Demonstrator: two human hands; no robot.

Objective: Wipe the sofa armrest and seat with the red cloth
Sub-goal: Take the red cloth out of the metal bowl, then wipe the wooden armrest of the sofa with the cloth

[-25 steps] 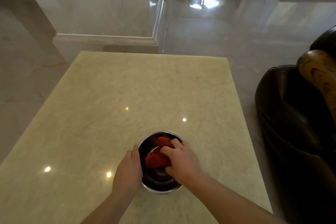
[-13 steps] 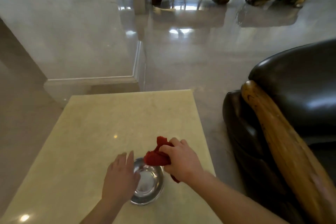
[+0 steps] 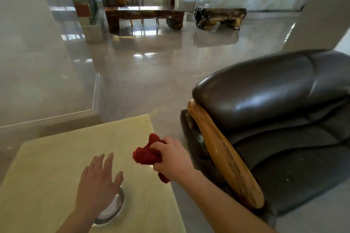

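My right hand (image 3: 173, 159) has its fingers (image 3: 161, 144) balled tight around the crumpled red cloth (image 3: 146, 154), held up in the air over the right edge of the pale yellow stone table (image 3: 56, 166). My left hand (image 3: 98, 183) is flat with fingers spread, holding nothing, hovering over the shiny round metal bowl (image 3: 113, 212) on the table. The dark brown leather sofa (image 3: 274, 100) with its long wooden armrest (image 3: 223, 155) sits just off to my right.

Right hand (image 3: 173, 159) clutches red cloth (image 3: 146, 154) (bunched) beside sofa armrest (image 3: 223, 155).
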